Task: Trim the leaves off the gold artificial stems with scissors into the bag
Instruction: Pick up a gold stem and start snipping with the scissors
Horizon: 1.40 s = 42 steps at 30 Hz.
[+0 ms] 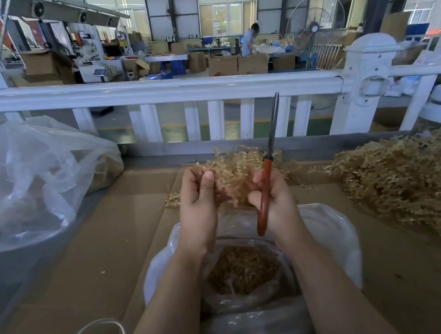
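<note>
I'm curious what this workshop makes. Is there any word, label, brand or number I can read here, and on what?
None can be read.
Brown cardboard boxes by the far benches: no markings legible.
Small sign on the far grey wall: too small and blurred.
Orange-handled scissors: no brand visible.

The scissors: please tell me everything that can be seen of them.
The scissors have reddish-brown handles, plastic by the look, and long dark metal blades. The blades are closed and point up, leaning slightly right. The right hand grips the handles, its fingers curled around them. They are held above the open bag, beside the gold stems that the left hand holds.
</note>
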Motion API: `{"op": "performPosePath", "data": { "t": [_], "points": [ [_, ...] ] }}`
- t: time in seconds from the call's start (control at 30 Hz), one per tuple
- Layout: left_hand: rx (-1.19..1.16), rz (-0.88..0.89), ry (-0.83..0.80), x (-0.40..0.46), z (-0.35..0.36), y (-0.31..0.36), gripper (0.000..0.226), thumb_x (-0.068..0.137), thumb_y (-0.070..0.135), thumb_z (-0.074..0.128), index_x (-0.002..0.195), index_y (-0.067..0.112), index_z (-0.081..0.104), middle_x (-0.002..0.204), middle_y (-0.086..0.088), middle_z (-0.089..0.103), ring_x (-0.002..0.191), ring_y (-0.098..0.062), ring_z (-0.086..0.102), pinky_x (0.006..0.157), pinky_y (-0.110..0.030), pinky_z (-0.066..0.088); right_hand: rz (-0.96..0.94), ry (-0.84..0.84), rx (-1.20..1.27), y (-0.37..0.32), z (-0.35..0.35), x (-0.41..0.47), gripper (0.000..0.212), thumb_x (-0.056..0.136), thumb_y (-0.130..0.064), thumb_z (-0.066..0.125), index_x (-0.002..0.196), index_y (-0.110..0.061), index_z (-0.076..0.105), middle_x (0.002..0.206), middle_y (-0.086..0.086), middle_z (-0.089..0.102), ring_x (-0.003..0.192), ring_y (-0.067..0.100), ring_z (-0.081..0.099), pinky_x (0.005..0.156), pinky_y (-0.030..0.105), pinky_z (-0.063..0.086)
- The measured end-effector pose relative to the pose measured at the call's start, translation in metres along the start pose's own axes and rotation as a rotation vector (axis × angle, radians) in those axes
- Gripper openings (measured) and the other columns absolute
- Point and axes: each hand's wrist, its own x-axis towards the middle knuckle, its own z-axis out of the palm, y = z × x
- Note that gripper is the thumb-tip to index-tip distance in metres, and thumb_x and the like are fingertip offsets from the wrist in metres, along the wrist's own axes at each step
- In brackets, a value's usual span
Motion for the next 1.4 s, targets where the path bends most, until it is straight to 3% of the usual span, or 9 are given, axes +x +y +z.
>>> {"op": "performPosePath", "data": {
  "t": [0.13,0.3,0.4,0.53,0.67,0.9,1.03,1.23,1.4],
  "points": [
    [-0.308,-0.055,0.119,0.008,-0.005,0.006,0.021,0.106,0.013,0.041,0.088,0.015,0.053,0.073,-0.001,0.058,0.068,-0.017,0.057,0.072,-0.039,0.053,0.058,0.077,-0.019,0.006,-0.003,0.001,0.034,0.091,0.009,0.057,0.099,-0.023,0.049,0.089,-0.01,0.052,0.069,-0.01,0.058,0.062,0.005,0.043],
    [-0.733,-0.186,0.248,0.015,-0.016,0.014,0.022,0.103,0.018,0.048,0.084,0.014,0.057,0.069,-0.002,0.064,0.059,-0.011,0.066,0.069,-0.034,0.06,0.081,0.098,0.038,0.005,-0.007,0.004,0.034,0.095,0.0,0.062,0.119,-0.018,0.045,0.102,-0.015,0.058,0.087,-0.009,0.061,0.081,0.021,0.049],
    [-0.697,-0.214,0.232,0.017,-0.017,0.013,0.021,0.103,0.018,0.049,0.084,0.014,0.058,0.07,-0.001,0.065,0.058,-0.011,0.066,0.068,-0.033,0.06,-0.023,0.085,0.003,0.0,-0.004,-0.002,0.029,0.094,-0.004,0.067,0.115,-0.016,0.05,0.113,-0.008,0.067,0.104,-0.001,0.062,0.099,0.026,0.048],
    [-0.629,-0.229,0.136,0.012,-0.012,0.011,0.032,0.103,0.017,0.048,0.076,0.017,0.066,0.075,0.002,0.068,0.063,-0.013,0.069,0.067,-0.033,0.06,-0.093,0.024,-0.112,-0.009,0.001,-0.004,0.033,0.086,-0.007,0.077,0.099,-0.027,0.054,0.084,-0.016,0.069,0.084,-0.002,0.066,0.079,0.009,0.048],
    [-0.596,-0.253,0.029,0.008,-0.009,0.013,0.029,0.099,0.02,0.051,0.076,0.02,0.07,0.073,0.003,0.065,0.059,-0.01,0.066,0.064,-0.029,0.059,0.029,-0.101,-0.125,-0.002,0.009,-0.005,0.029,0.09,-0.007,0.072,0.097,-0.028,0.053,0.081,-0.009,0.06,0.085,0.016,0.066,0.083,0.036,0.054],
    [-0.763,-0.302,0.014,0.011,-0.011,0.02,0.039,0.108,0.013,0.029,0.089,0.017,0.062,0.051,0.004,0.056,0.047,-0.004,0.059,0.053,-0.021,0.056,0.123,-0.104,-0.097,0.012,0.007,-0.002,0.026,0.088,-0.004,0.061,0.093,-0.028,0.052,0.073,-0.012,0.056,0.053,-0.006,0.053,0.053,0.01,0.042],
    [-0.897,-0.24,-0.005,0.014,-0.022,0.029,0.062,0.109,0.021,0.027,0.071,0.02,0.076,0.051,0.008,0.059,0.049,0.0,0.059,0.055,-0.019,0.056,0.162,-0.072,-0.141,0.015,0.006,0.002,0.026,0.092,-0.004,0.06,0.092,-0.028,0.048,0.089,-0.006,0.06,0.07,0.001,0.058,0.055,0.006,0.041],
    [-0.787,-0.265,0.021,0.016,-0.022,0.024,0.036,0.102,0.024,0.041,0.079,0.022,0.068,0.051,0.008,0.055,0.055,-0.003,0.054,0.058,-0.016,0.052,-0.031,-0.066,-0.153,0.006,0.005,-0.002,0.044,0.087,-0.005,0.075,0.113,-0.033,0.053,0.111,-0.021,0.064,0.096,-0.021,0.057,0.077,-0.002,0.04],
    [-0.76,-0.324,-0.145,0.009,-0.014,0.021,0.03,0.095,0.026,0.044,0.079,0.021,0.069,0.051,0.008,0.054,0.047,0.0,0.05,0.063,-0.013,0.046,-0.114,-0.146,-0.183,-0.001,0.012,-0.005,0.032,0.096,0.001,0.061,0.102,-0.03,0.054,0.098,0.008,0.062,0.084,-0.01,0.06,0.074,0.007,0.046]
  ]
}}
